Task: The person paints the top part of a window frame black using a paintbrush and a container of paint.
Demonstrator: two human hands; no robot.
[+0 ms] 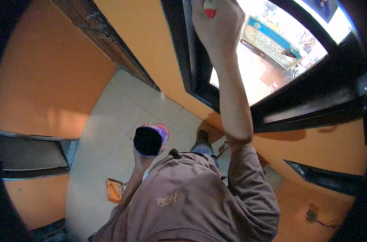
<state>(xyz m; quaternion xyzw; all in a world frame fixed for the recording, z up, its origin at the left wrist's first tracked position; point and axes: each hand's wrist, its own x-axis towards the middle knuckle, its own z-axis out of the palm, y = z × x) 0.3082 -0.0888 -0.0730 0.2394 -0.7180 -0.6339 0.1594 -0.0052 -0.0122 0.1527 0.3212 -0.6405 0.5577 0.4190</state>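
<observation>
My left hand (143, 162) is wrapped round a purple can (164, 133) with a reddish edge, held at waist height. The round top facing me is plain black; whether that is a lid, an opening or dark contents cannot be made out. High against the dark window frame (187, 52), my right hand (219, 26) is closed at the end of a raised arm. A small red and pale piece (210, 13) shows within its grip. The rest of that held thing is hidden by the fist.
Beside the right arm is a bright window pane (256, 74), with a blue-and-cream sign (272, 42) seen through it. Orange walls (50, 80) stand on both sides. On the tiled floor (98, 145), a small orange-and-white box-like thing (114, 190) lies left of me. A socket with a cord (311, 215) is low right.
</observation>
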